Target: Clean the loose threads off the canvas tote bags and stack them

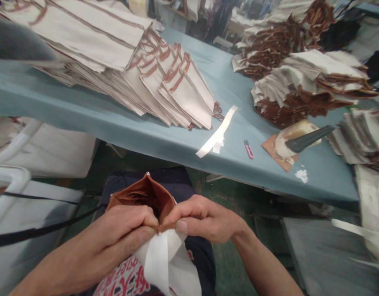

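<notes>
A white cloth bag (180, 267) with red printed characters and a brown lining lies over my lap, its mouth gaping away from me. My left hand (124, 234) pinches the near brown-trimmed edge between thumb and fingers. Close beside it, my right hand (204, 218) pinches the same edge, thumb on the outside. Between the two thumbs a short stretch of brown trim shows, with a white fold hanging below it. Deep inside the bag the brown lining (143, 197) is creased and partly in shadow.
Across the blue-covered table (183, 142) lie stacked white bags with brown trim (93, 37), a white strip (218, 131), pink thread snips (249, 149) and a pot with a dark handle (297, 139). More cloth piles (309, 86) are at right. White bins (44, 148) stand at left.
</notes>
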### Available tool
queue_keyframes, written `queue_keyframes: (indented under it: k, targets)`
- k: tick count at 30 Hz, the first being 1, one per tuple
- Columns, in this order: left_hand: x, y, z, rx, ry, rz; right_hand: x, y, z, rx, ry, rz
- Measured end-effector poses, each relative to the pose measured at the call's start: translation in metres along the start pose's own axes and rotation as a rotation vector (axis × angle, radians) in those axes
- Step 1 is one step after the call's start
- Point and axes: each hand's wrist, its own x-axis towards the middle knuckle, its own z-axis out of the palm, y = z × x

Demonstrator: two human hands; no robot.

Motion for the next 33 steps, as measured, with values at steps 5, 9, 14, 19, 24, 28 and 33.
queue_keyframes:
  k: [5,9,14,19,24,28,33]
  targets:
    - [0.008,0.006,-0.002,0.055,-0.011,0.05,-0.003,-0.034,-0.011,-0.166,-0.103,0.041]
    - [0.015,0.009,-0.002,0.094,0.056,0.095,0.013,-0.048,0.001,-0.335,0.027,0.088]
    - [0.014,0.004,0.0,0.087,0.108,0.131,0.032,-0.03,0.015,-0.276,0.072,-0.068]
    - [0.017,-0.003,0.0,-0.029,0.103,0.091,0.028,-0.01,0.014,-0.362,0.173,-0.111]
    - [0.018,-0.012,-0.001,-0.172,0.068,-0.062,0.018,-0.02,0.019,-0.789,0.127,-0.33]
    - [0.015,-0.018,0.002,-0.239,0.044,-0.12,0.017,-0.023,0.02,-1.041,0.148,-0.349]
    - [0.015,-0.023,0.003,-0.257,0.103,-0.115,0.022,-0.02,0.008,-1.296,0.14,-0.423]
